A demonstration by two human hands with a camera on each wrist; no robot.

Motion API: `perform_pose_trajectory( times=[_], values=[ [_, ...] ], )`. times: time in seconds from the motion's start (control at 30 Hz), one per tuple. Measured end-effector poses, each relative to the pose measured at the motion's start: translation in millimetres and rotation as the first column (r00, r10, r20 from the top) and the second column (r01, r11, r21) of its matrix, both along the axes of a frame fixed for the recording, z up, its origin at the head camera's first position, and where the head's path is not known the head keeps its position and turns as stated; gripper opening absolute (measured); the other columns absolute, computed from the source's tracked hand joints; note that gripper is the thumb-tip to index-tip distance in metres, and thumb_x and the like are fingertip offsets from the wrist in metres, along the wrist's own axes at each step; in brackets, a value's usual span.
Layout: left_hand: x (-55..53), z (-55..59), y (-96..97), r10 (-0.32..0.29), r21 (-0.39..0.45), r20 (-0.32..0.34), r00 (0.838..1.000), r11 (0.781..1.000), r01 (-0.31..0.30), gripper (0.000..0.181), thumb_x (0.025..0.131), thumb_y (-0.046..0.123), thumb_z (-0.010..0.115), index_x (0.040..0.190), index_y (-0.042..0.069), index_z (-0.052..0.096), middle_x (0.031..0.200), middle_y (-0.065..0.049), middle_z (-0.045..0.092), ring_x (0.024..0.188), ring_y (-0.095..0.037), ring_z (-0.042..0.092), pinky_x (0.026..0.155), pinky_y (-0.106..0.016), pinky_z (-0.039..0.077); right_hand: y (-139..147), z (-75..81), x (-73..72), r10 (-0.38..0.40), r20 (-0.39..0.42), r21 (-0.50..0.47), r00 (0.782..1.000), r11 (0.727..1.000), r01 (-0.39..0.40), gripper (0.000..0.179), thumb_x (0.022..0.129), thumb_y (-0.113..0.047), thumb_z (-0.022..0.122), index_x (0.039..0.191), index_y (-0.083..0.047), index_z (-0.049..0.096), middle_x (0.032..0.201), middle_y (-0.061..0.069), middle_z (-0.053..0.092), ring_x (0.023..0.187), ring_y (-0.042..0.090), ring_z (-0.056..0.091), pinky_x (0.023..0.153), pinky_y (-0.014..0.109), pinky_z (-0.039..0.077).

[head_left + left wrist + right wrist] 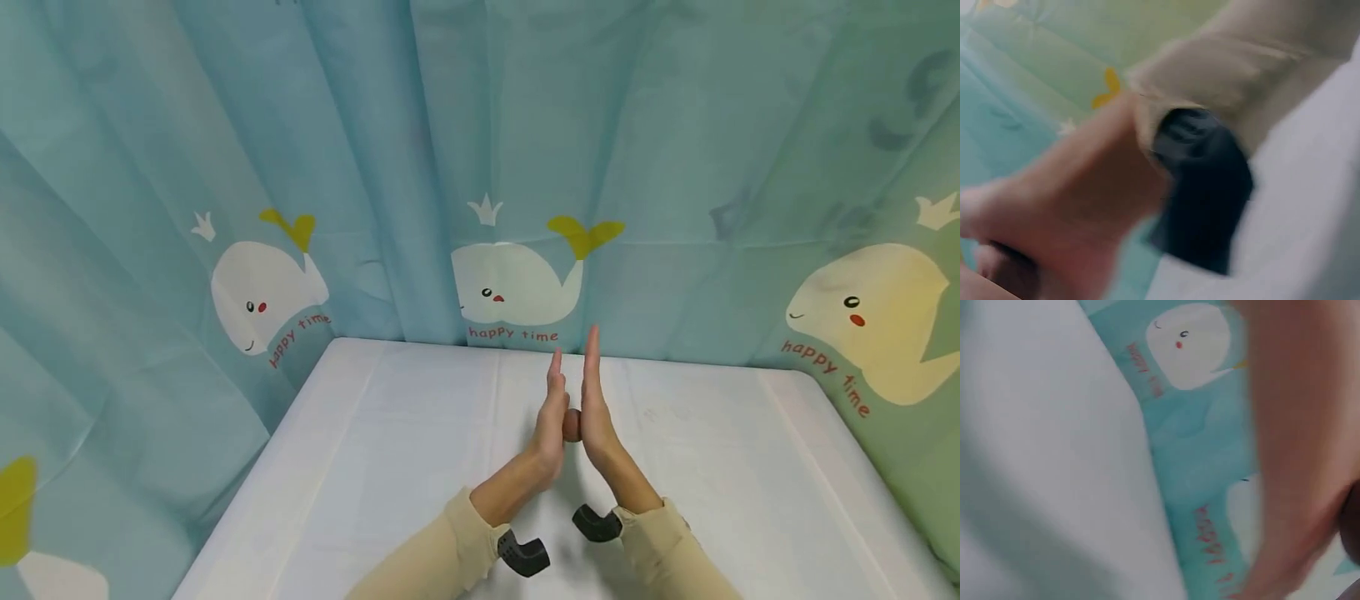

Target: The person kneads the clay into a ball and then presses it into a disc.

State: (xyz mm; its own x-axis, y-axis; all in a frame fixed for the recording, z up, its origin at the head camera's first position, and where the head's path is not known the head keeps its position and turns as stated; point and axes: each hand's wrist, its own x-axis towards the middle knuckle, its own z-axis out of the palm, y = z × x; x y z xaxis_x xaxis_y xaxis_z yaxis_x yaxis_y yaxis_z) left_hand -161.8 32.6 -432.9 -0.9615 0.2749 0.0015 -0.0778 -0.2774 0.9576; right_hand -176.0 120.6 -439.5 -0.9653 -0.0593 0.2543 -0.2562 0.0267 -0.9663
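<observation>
A small brown ball (572, 425) sits between the two palms above the table, touched from both sides. My left hand (551, 429) stands on edge with its fingers straight and pointing away from me. Opposite it, my right hand (596, 412) is just as flat, fingers extended, palm turned inward. In the left wrist view part of the ball (1016, 275) shows dark in the lower left corner, and the picture is blurred. At the right edge of the right wrist view, a dark piece of the ball (1352, 525) appears beside a blurred hand.
A white-covered table (412, 433) lies under the hands. Blue-green curtains (375, 167) with printed whales hang behind it and at both sides. Black curved devices (523, 554) stick out from both beige sleeve cuffs.
</observation>
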Motion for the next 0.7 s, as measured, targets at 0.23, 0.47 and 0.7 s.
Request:
perform_pose_trajectory(
  times=[0.23,0.47,0.7],
  values=[
    [-19.0,-1.1,-11.0,0.080,-0.040,0.032,0.996,0.996,-0.078,0.065,0.108,0.061,0.017,0.166,0.037,0.002,0.173,-0.001,-0.004,0.158,-0.027,-0.004,0.122,-0.060,-0.005,-17,-10.0,28.5,0.072,-0.003,0.003,0.997,0.997,-0.072,0.054,0.111,-0.044,0.007,0.162,-0.041,-0.011,0.170,-0.012,-0.012,0.154,0.013,-0.015,0.119,0.064,-0.008],
    [-9.5,-8.9,-3.7,-0.013,-0.130,-0.069,0.998,0.991,0.004,0.065,0.109,0.056,0.009,0.167,0.028,-0.003,0.172,-0.001,-0.008,0.156,-0.027,0.011,0.122,-0.057,0.009,-6,3.0,13.2,0.006,0.024,0.008,1.000,1.000,-0.007,0.053,0.110,-0.050,0.010,0.159,-0.051,-0.010,0.170,-0.015,-0.008,0.155,0.014,-0.010,0.120,0.064,0.003],
    [-8.3,-0.2,-4.2,-0.006,-0.074,-0.082,0.997,0.997,0.000,0.062,0.110,0.053,0.012,0.167,0.031,-0.002,0.172,0.002,-0.009,0.157,-0.024,-0.008,0.122,-0.059,-0.004,-3,-8.3,7.0,-0.007,0.122,-0.027,0.992,1.000,0.010,0.051,0.110,-0.053,0.007,0.158,-0.055,-0.009,0.169,-0.018,-0.011,0.152,0.013,0.007,0.120,0.052,0.013]
  ],
)
